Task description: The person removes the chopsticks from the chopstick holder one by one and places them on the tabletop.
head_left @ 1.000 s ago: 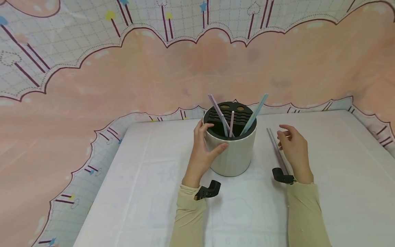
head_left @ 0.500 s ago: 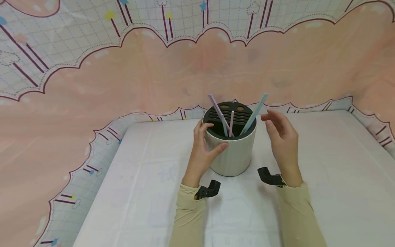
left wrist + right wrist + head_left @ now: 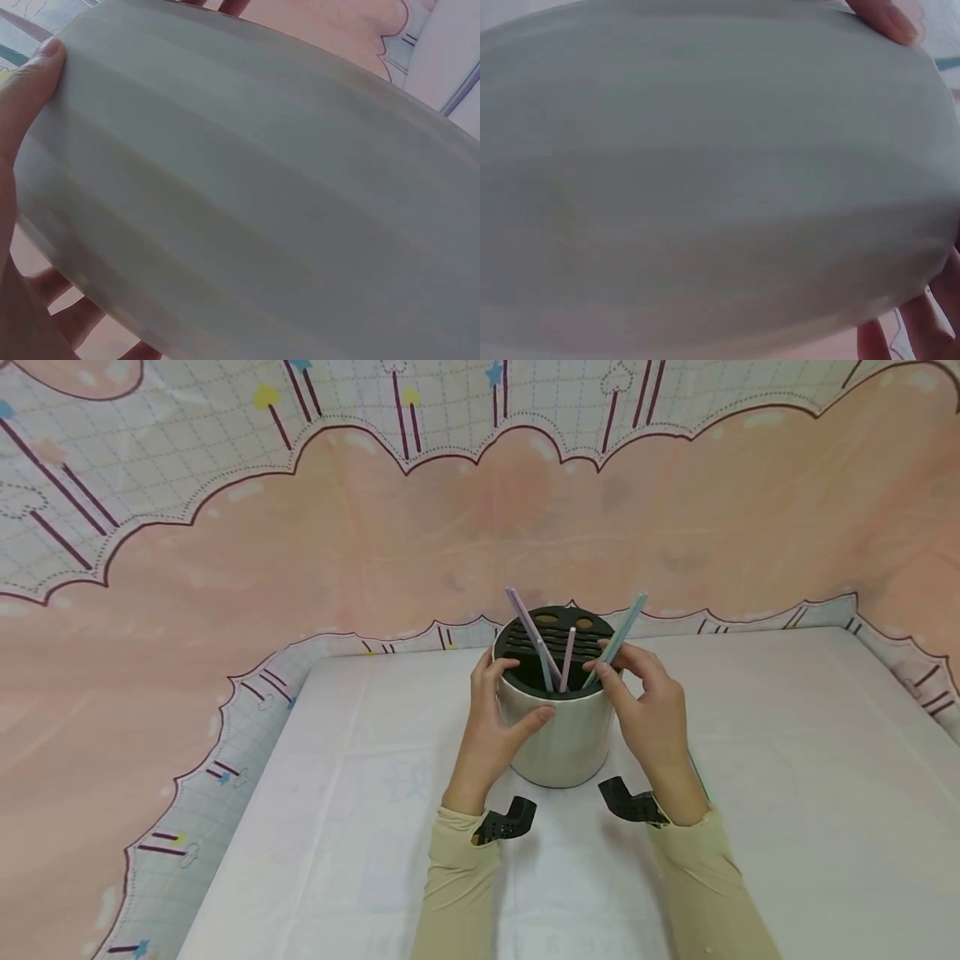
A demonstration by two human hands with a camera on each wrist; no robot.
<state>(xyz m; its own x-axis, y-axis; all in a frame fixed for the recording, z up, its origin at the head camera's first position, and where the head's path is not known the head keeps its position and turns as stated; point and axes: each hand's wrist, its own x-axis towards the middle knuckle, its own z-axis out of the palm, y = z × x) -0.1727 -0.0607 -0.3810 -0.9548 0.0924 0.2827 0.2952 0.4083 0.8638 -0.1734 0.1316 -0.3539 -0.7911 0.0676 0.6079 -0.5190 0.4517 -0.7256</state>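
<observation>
In the head view, a black angular wrist camera (image 3: 506,822) sits by the left cuff and its black twin (image 3: 632,803) by the right, both nearer than the large off-white cylindrical container (image 3: 562,743), which stands upright right of centre. Its black slotted top (image 3: 585,639) has round holes at the far side. From the near opening, slim lilac sticks (image 3: 528,625) lean left, with a pale-blue stick (image 3: 543,662) beside them and a short pink stick (image 3: 567,660) to the right.

The left hand (image 3: 491,722) grips the container's left side, thumb across the near wall and fingers at the rim. The right hand (image 3: 652,710) pinches slim light-teal sticks (image 3: 632,617) at the right rim; their number is unclear. In the left wrist view, a thin greyish-purple stick (image 3: 461,91) lies apart from the container, partly cut off by the frame. The container's pale wall hides most of both wrist views.

Pale yellow-green sleeves (image 3: 457,893) cross the near part of the creased white tabletop (image 3: 337,860). Beyond and left hangs a peach cloth (image 3: 375,543) printed with scalloped cloud edges, grid lines and stars.
</observation>
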